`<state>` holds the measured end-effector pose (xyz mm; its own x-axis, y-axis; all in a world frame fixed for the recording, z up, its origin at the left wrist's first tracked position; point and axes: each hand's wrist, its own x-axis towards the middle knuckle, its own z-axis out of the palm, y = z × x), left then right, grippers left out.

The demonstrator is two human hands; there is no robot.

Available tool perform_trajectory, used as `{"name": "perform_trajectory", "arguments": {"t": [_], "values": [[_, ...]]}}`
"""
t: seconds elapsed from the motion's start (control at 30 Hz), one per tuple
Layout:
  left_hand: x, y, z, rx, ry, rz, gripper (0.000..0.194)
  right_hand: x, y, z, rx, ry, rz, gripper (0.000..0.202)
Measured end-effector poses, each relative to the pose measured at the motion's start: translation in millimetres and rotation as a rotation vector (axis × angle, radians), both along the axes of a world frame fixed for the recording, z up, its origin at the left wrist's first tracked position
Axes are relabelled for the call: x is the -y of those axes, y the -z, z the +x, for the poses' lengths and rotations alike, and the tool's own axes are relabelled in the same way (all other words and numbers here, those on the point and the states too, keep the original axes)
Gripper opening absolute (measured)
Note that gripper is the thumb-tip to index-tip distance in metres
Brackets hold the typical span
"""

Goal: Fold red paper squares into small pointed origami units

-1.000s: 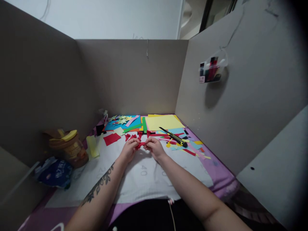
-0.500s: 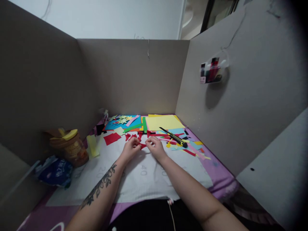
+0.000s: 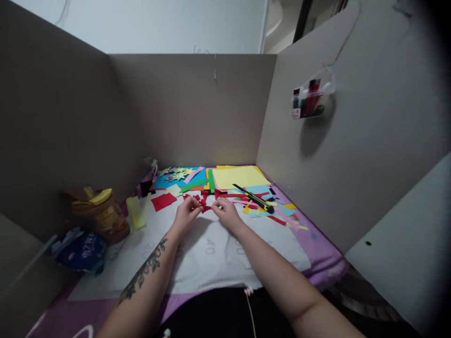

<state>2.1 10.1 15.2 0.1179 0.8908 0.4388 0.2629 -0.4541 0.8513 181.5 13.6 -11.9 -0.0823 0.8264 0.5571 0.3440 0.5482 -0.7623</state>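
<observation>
Between the fingertips of both hands is a small piece of red paper (image 3: 206,208), just above the white sheet (image 3: 211,267). My left hand (image 3: 188,212) pinches its left end, and my right hand (image 3: 225,212) pinches the right end. Its exact folds are too small to make out. Just beyond the fingers lie several small red folded pieces (image 3: 217,193). A red paper square (image 3: 164,202) rests left of my left hand. To the right of my right hand lies a black and yellow utility knife (image 3: 256,199) with its blade pointing away to the left.
Paper strips and scraps (image 3: 282,212) cover the right side. Pale yellow sheets (image 3: 241,178) and a blue sheet (image 3: 165,181) with paper stars lie at the back. A brown tub (image 3: 102,213) and a blue packet (image 3: 81,251) stand left. Grey panels (image 3: 193,108) enclose the table.
Both hands have shifted slightly away from me with the red paper still held between them. The fingers of my left hand have turned a little. The view has tilted slightly.
</observation>
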Motion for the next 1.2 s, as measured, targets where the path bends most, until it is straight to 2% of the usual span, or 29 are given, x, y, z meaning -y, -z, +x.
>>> {"name": "perform_trajectory", "arguments": {"t": [0.13,0.23,0.27,0.37,0.43,0.6,0.73,0.87,1.07,1.2], "values": [[-4,-5.1,-9,0.078,-0.054,-0.061,0.018,-4,-0.1,10,-0.065,0.066,-0.030,0.014],[-5,-4.6,-8,0.087,-0.019,-0.116,0.016,-1,-1.0,11,-0.026,0.081,0.022,0.008],[-5,-3.2,-6,0.092,0.002,-0.132,0.014,1,-1.3,9,-0.010,0.067,0.044,0.012],[-5,3.1,2,0.120,0.055,-0.169,0.014,7,-1.5,0,0.030,0.002,0.082,0.039],[-5,7.1,5,0.116,0.082,-0.178,0.016,9,-0.8,-6,0.037,-0.042,0.082,0.046],[-4,9.8,6,0.011,0.075,-0.152,0.016,5,3.8,-9,-0.177,-0.082,-0.102,0.034],[-5,9.9,3,-0.022,0.075,-0.147,0.019,1,6.4,-6,-0.297,-0.100,-0.173,0.035],[-5,11.6,3,-0.029,0.114,-0.142,0.025,3,3.8,-7,-0.294,-0.104,-0.171,0.035],[2,8.6,10,-0.123,0.103,-0.109,0.019,7,-2.3,-10,-0.232,-0.020,-0.164,0.005],[5,9.6,14,-0.205,0.060,-0.104,0.017,7,-2.3,-10,-0.212,-0.006,-0.169,0.013]]}}
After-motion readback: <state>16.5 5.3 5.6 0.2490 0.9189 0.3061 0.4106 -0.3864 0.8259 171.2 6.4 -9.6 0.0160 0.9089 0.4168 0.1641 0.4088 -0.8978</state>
